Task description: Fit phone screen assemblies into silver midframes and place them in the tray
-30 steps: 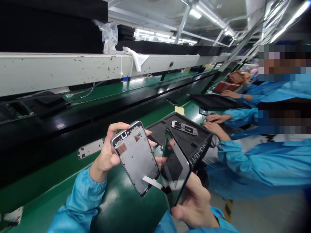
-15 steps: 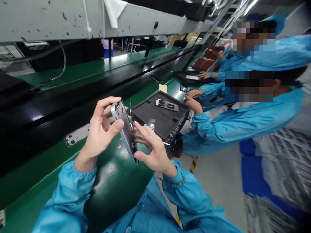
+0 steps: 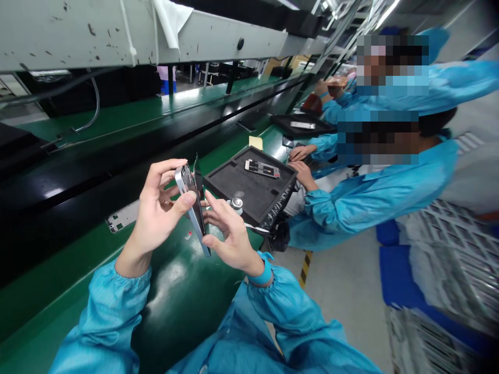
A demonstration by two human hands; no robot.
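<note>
Head view, from where I stand: two slim parts held up together over the bench (image 3: 171, 291), to the left of the tray (image 3: 218, 179).

Left hand (image 3: 158, 208) grips the frame (image 3: 197, 222) — thumb on its pale side, fingers narrowed round the upper end. Right hand (image 3: 234, 236) holds the screen (image 3: 198, 174), thumb at the low edge, fingers loosely fanned along the outer face; how hard they press, I cannot tell. The parts sit close low down and stand apart at the top. Both show nearly edge-on, so the inner faces are hidden.

Handling, my judgement: left firm, right for fine tilting about the low end. Spread any pressure along the rim — a squeeze at one corner could flex the screen. Check that nothing is caught in the gap.

Nearby: a plate (image 3: 122, 217) on the bench, partly hidden by the left hand; a bottle (image 3: 236, 203) beside the tray; a strip part (image 3: 262, 169) in it. A co-worker's hand (image 3: 304, 174) lies just past the tray's far edge.
</note>
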